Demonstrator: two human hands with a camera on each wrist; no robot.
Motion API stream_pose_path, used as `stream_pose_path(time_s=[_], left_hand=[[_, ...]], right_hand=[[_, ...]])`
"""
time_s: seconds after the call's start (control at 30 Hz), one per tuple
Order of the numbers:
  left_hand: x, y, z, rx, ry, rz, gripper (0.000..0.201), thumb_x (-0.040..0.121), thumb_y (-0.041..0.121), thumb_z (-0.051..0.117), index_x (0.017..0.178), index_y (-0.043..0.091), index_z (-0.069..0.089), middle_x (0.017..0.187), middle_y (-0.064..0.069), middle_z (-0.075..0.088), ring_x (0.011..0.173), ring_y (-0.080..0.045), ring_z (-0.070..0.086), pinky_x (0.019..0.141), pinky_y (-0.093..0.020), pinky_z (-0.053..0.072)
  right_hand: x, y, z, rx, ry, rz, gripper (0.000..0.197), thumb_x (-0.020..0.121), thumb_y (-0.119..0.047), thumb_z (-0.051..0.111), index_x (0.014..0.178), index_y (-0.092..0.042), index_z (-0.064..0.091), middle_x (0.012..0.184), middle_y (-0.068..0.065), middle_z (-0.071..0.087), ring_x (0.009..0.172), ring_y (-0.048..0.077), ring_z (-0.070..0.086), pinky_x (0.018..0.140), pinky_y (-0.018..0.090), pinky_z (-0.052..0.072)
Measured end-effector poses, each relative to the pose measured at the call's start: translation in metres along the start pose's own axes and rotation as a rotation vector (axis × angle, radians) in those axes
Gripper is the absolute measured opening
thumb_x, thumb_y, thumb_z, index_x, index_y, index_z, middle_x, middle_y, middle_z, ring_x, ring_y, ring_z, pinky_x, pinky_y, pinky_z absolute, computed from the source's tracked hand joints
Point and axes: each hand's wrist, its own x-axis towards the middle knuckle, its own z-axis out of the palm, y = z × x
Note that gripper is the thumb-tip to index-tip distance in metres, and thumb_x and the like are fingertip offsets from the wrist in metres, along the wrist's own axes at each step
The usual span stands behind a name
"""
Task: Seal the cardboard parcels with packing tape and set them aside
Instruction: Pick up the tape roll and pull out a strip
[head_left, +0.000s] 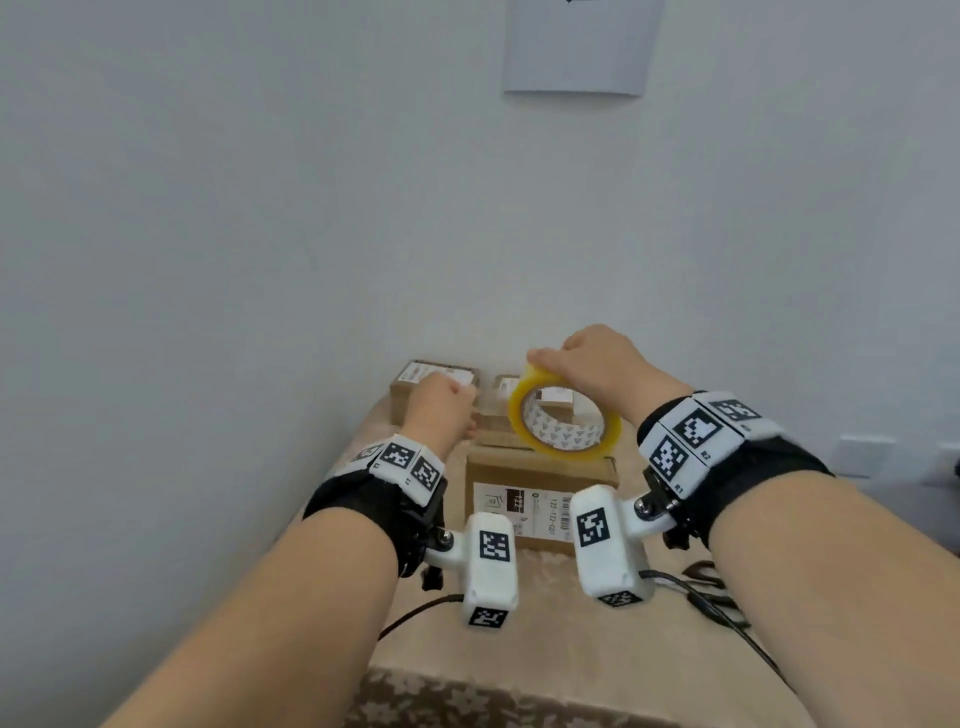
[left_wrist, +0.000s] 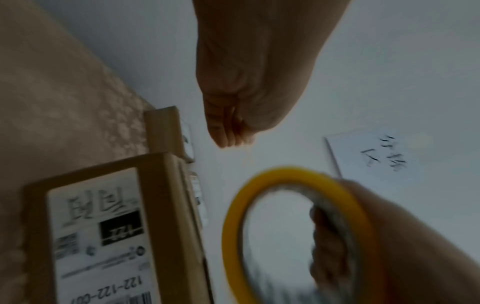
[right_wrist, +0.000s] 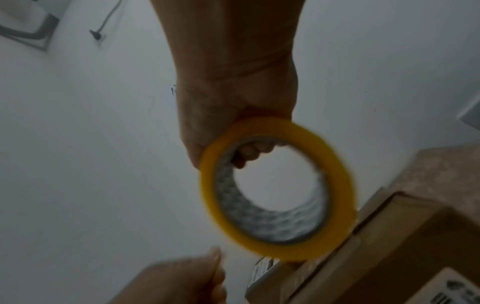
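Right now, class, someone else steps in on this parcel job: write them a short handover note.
Right hand grips the tape roll, fingers through its core, held just above the near box.
Left hand is curled beside the roll; whether it pinches a tape end is unclear.
Two more boxes sit behind, against the wall, on the table.
Done: roll picked up. No tape visibly laid on the near box.
Left: tape the near box, set it aside; the rear boxes' seals can't be judged.

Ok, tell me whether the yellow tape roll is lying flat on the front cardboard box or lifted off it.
Lifted: the right hand grips the yellow tape roll, tilted, above the front cardboard box.
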Motion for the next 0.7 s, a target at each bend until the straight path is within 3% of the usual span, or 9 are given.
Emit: stream_pose_path(time_s=[0.1, 0.17, 0.23, 0.3, 0.4, 0.5, 0.57, 0.7], left_hand=[[0.017, -0.023, -0.011, -0.025, 0.008, -0.055, 0.033, 0.093, 0.020, 0.054, 0.061, 0.010, 0.059, 0.055, -0.002, 0.059, 0.054, -0.020, 0.059, 0.073, -0.047, 0.058], [0.024, -0.028, -0.013, -0.057, 0.008, -0.107, 0.027, 0.092, 0.017, 0.055, 0.067, 0.010, 0.061, 0.057, -0.003, 0.059, 0.056, -0.019, 0.058, 0.077, -0.048, 0.057], [0.028, -0.032, -0.012, -0.134, -0.020, -0.169, 0.018, 0.094, 0.012, 0.055, 0.086, -0.001, 0.063, 0.063, -0.005, 0.058, 0.056, -0.017, 0.055, 0.071, -0.038, 0.059], [0.027, -0.034, -0.011, -0.231, -0.076, -0.226, 0.013, 0.095, 0.008, 0.054, 0.097, -0.004, 0.059, 0.069, -0.006, 0.055, 0.057, -0.013, 0.052, 0.055, -0.021, 0.053], [0.030, -0.043, -0.010, -0.358, -0.100, -0.242, 0.013, 0.092, 0.007, 0.059, 0.102, 0.000, 0.059, 0.070, -0.004, 0.054, 0.055, -0.010, 0.048, 0.050, -0.017, 0.047], [0.033, -0.052, -0.009, -0.366, -0.088, -0.252, 0.007, 0.088, 0.008, 0.064, 0.092, 0.003, 0.062, 0.066, -0.004, 0.054, 0.051, -0.009, 0.045, 0.047, -0.016, 0.045], [0.035, -0.059, -0.009, -0.317, -0.096, -0.274, 0.008, 0.087, 0.009, 0.065, 0.081, 0.005, 0.062, 0.062, -0.003, 0.052, 0.049, -0.009, 0.044, 0.045, -0.016, 0.043], [0.037, -0.070, -0.007, -0.270, -0.091, -0.313, 0.010, 0.087, 0.010, 0.066, 0.079, 0.007, 0.060, 0.057, 0.000, 0.048, 0.046, -0.008, 0.041, 0.043, -0.017, 0.039]], right_hand=[[0.013, 0.009, 0.010, -0.286, -0.066, -0.001, 0.052, 0.084, -0.052, 0.062, 0.057, -0.014, 0.041, 0.060, 0.000, 0.045, 0.055, 0.014, 0.043, 0.049, 0.028, 0.029], [0.019, 0.009, 0.014, -0.307, -0.091, -0.019, 0.051, 0.083, -0.054, 0.062, 0.058, -0.013, 0.044, 0.061, 0.001, 0.048, 0.057, 0.015, 0.046, 0.050, 0.028, 0.030], [0.025, 0.002, 0.018, -0.354, -0.090, -0.052, 0.042, 0.085, -0.048, 0.059, 0.064, -0.013, 0.048, 0.070, 0.003, 0.055, 0.066, 0.019, 0.053, 0.053, 0.028, 0.034], [0.029, -0.005, 0.019, -0.377, -0.080, -0.054, 0.029, 0.088, -0.038, 0.052, 0.072, -0.013, 0.048, 0.077, 0.003, 0.055, 0.075, 0.023, 0.054, 0.056, 0.029, 0.034], [0.035, -0.010, 0.024, -0.432, -0.100, -0.020, 0.020, 0.089, -0.027, 0.049, 0.073, -0.015, 0.044, 0.075, 0.001, 0.050, 0.071, 0.021, 0.050, 0.054, 0.028, 0.032], [0.042, -0.009, 0.037, -0.465, -0.132, -0.014, 0.008, 0.084, -0.020, 0.053, 0.080, -0.014, 0.050, 0.085, 0.004, 0.055, 0.078, 0.022, 0.055, 0.062, 0.031, 0.042], [0.044, -0.009, 0.043, -0.451, -0.120, -0.018, 0.012, 0.082, -0.020, 0.056, 0.091, -0.013, 0.058, 0.093, 0.004, 0.059, 0.088, 0.025, 0.058, 0.074, 0.035, 0.050], [0.047, -0.006, 0.049, -0.509, -0.076, -0.035, 0.025, 0.082, -0.040, 0.064, 0.093, -0.017, 0.063, 0.095, 0.000, 0.063, 0.093, 0.023, 0.059, 0.078, 0.035, 0.046]])
